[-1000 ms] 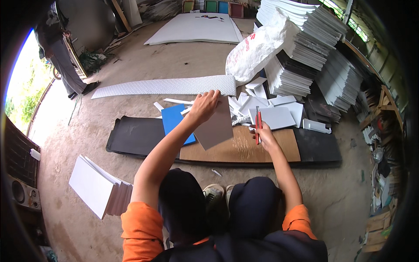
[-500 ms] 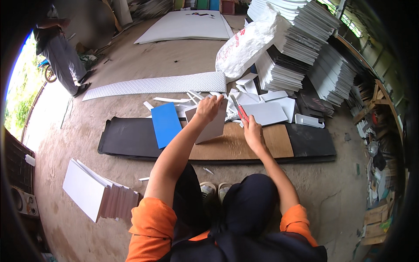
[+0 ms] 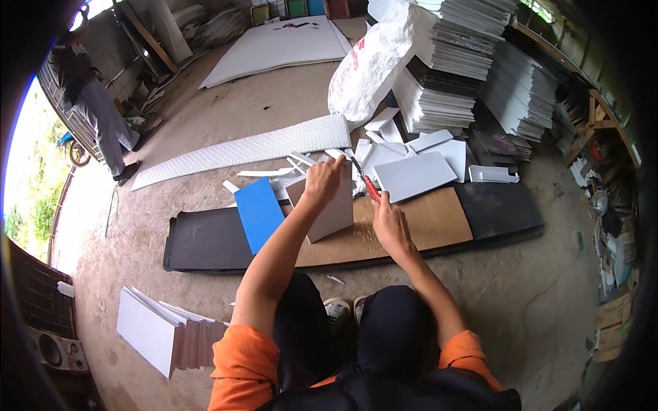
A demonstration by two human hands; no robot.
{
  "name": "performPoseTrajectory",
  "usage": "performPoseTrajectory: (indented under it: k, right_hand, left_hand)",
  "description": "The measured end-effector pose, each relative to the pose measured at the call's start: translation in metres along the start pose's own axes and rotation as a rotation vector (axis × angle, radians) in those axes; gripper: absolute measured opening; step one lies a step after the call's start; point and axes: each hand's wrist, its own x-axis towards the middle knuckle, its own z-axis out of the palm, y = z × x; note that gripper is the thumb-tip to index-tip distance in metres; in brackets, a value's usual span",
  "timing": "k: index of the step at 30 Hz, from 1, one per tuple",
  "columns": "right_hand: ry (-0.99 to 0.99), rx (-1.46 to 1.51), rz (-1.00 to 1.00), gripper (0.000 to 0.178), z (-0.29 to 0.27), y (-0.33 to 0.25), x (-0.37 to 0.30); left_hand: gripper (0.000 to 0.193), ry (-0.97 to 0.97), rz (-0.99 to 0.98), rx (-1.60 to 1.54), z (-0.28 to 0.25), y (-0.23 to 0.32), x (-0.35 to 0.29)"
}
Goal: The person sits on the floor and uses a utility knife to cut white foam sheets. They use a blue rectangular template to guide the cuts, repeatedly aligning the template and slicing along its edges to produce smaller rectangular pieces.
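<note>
My left hand [image 3: 325, 179] is closed on the top edge of a pale grey-white foam board [image 3: 334, 214], which stands upright on its lower edge. In my right hand [image 3: 392, 226] is a red utility knife [image 3: 371, 188], its blade pointing up and left near the board's upper right edge. Whether the blade touches the board I cannot tell. Under the board lies a brown sheet [image 3: 428, 222] on a long black slab [image 3: 500, 209]. A blue rectangular board [image 3: 260, 216] leans just left of the held board, partly behind my forearm. To the right rests a flat white panel [image 3: 415, 177].
White offcuts [image 3: 384, 152] lie beyond the slab, beside a long textured white strip [image 3: 240, 152]. A white sack [image 3: 370, 65] leans on tall stacks of white sheets [image 3: 462, 48]. Several white boards [image 3: 147, 329] stand grouped at lower left. A person [image 3: 96, 103] stands at far left.
The knife has come down and left, closer to the held board's right edge. My left hand keeps its grip on the board. The whole view has tilted slightly.
</note>
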Motion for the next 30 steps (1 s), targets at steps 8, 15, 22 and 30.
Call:
performPoseTrajectory:
  k: [8, 15, 22, 30]
  right_hand:
    - [-0.074, 0.014, 0.008, 0.021, -0.003, -0.011, 0.002]
    - [-0.071, -0.027, -0.006, 0.031, 0.005, -0.004, 0.003]
    - [-0.106, -0.086, -0.001, 0.034, 0.013, -0.008, 0.006]
    - [-0.145, -0.064, 0.034, 0.020, 0.005, -0.018, 0.019]
  left_hand:
    - [0.017, 0.034, 0.030, -0.008, 0.001, -0.003, 0.001]
    - [0.027, -0.029, 0.015, 0.021, 0.000, -0.001, 0.001]
    - [0.021, 0.026, 0.021, -0.021, -0.002, -0.001, -0.004]
    - [0.017, -0.028, -0.010, -0.061, -0.009, 0.015, -0.006]
